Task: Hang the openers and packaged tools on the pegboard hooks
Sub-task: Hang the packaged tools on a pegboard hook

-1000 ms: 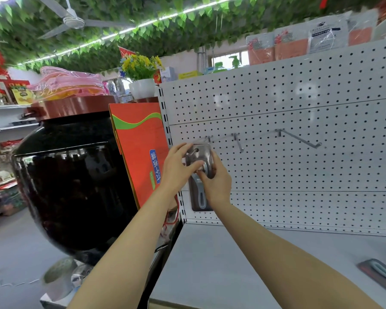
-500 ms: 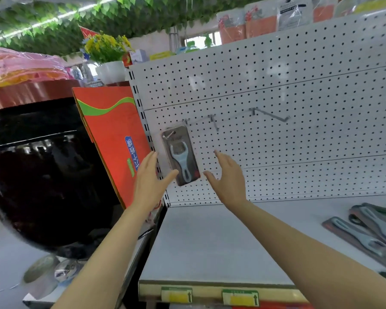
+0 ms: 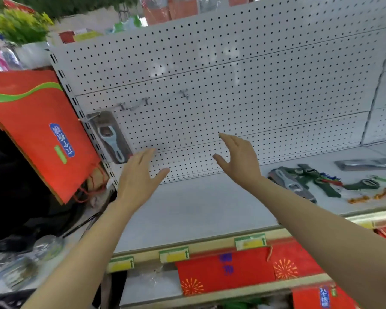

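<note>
At the far left I see a red paper bag with a green wave stripe (image 3: 38, 130), which leans beside the edge of the white perforated metal pegboard (image 3: 232, 85). Just right of the bag, a grey-handled bottle opener in a clear blister package (image 3: 108, 137) hangs on the leftmost hook of the pegboard, a little tilted, with its lower end toward the right. Near it, a bit higher, there are short bare metal hooks (image 3: 134, 105) on the board.

My left hand (image 3: 138, 177) is below and right of the hanging package. Its fingers are spread and it grasps nothing; the fingertips are near the lower corner of the package, but I cannot tell if they touch it. My right hand (image 3: 239, 159) is further right, also with loose, spread fingers and nothing in it, in front of the lower pegboard.

On the grey shelf (image 3: 198, 208), at the right, lies a group of dark green and grey bottle openers (image 3: 303, 179), some in packages, together with small orange and red pieces. Another flat dark package (image 3: 366, 163) lies behind them, close to the pegboard.
</note>
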`<state>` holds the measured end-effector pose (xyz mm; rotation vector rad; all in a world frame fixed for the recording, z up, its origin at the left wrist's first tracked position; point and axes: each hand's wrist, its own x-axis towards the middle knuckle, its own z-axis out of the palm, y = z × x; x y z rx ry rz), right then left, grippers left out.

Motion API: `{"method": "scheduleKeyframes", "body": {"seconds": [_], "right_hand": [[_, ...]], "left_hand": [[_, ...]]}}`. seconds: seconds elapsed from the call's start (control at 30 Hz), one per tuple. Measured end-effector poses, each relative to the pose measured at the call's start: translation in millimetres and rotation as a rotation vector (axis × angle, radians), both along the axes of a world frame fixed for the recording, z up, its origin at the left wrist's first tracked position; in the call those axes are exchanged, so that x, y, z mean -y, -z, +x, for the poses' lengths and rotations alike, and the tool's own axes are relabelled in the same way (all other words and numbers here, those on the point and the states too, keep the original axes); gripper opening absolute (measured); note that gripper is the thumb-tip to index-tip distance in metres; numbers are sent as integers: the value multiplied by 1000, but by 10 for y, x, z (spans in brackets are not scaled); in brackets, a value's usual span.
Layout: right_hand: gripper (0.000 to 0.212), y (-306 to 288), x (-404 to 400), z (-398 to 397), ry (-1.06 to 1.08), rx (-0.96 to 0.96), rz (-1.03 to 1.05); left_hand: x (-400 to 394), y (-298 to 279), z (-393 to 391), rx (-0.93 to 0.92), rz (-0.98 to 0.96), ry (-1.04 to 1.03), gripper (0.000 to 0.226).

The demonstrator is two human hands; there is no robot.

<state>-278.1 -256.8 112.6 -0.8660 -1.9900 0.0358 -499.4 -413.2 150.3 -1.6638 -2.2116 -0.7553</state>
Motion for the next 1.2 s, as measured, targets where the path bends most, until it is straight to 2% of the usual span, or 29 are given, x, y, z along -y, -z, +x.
{"method": "scheduleKeyframes", "body": {"seconds": [0.3, 0.5, 0.77, 0.9, 1.0, 1.2], "right_hand": [[54, 281, -227, 1811, 131, 135, 1], [52, 567, -545, 2797, 270, 218, -72], [42, 995, -1087, 3606, 441, 280, -224], [48, 1097, -1420, 3928, 468, 354, -288], [56, 1208, -1721, 4169, 504, 448, -377], [56, 1368, -2532, 4637, 440, 616, -589]], "left_hand": [[-739, 229, 1757, 41, -58, 175, 64], [-1393, 511, 2417, 0, -183, 287, 63], [-2470, 895, 2695, -236, -469, 388, 64], [-2949, 1182, 2796, -530, -651, 552, 70], [-3219, 1419, 2847, -775, -732, 658, 64], [-3577, 1635, 2869, -963, -836, 776, 74]]}}
